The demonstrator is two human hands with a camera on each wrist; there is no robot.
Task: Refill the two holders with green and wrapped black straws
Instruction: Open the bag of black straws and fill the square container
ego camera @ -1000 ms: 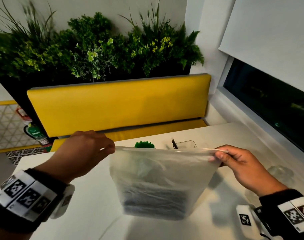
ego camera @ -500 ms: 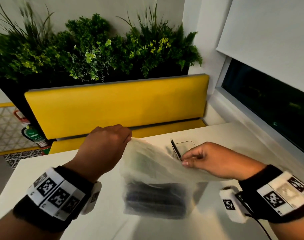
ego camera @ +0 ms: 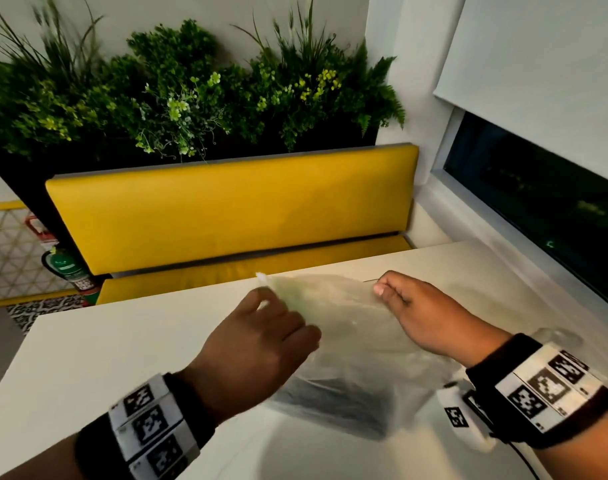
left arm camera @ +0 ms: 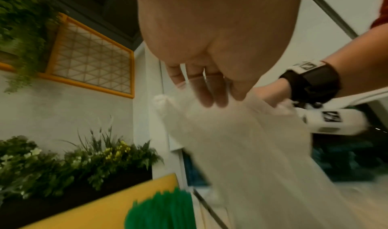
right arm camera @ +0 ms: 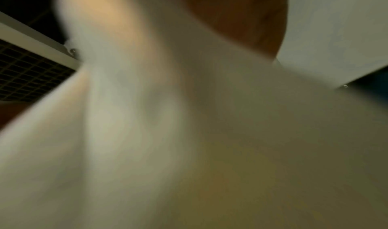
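Observation:
A clear plastic bag [ego camera: 351, 344] hangs over the white table [ego camera: 105, 348] with a dark bundle of black straws [ego camera: 333, 403] in its bottom. My left hand [ego camera: 261, 334] pinches the bag's top left edge; my right hand [ego camera: 410, 310] pinches its top right edge. The left wrist view has the bag [left arm camera: 241, 141] under my fingers [left arm camera: 201, 89] and a blurred bunch of green straws [left arm camera: 161, 211] below. The bag hides both holders in the head view. Blurred bag plastic [right arm camera: 189, 133] fills the right wrist view.
A yellow bench [ego camera: 233, 209] stands behind the table's far edge, with green plants [ego camera: 191, 91] above it. A dark window [ego camera: 538, 202] and its sill run along the right side. Crumpled clear plastic [ego camera: 555, 336] lies by my right wrist.
Both hands have moved forward and down with the bag's mouth, tilting it away from me. The bag now covers the green straws and the clear holder that showed behind it.

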